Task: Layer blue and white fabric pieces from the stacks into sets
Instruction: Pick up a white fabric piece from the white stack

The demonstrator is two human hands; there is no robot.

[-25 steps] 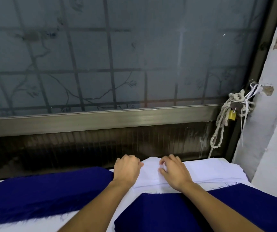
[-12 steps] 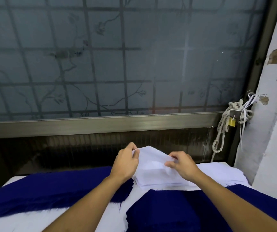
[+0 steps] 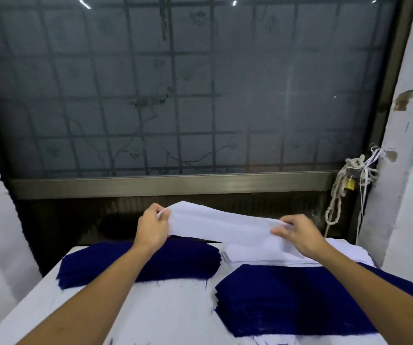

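White piece (image 3: 223, 224) stretched in air above white stack (image 3: 257, 255), left hand (image 3: 152, 226) and right hand (image 3: 297, 232) each pinching one end. Blue stacks (image 3: 175, 260) (image 3: 292, 297) on table (image 3: 170, 312).

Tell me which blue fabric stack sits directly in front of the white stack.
The right blue stack, nearest the person, bordering the white stack. The left blue stack lies beside it instead.

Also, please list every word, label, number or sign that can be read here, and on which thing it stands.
No text can be read anywhere.
The brass padlock by the rope: too small to show any marking.
The white piece, left blue stack and right blue stack: no label or print visible.
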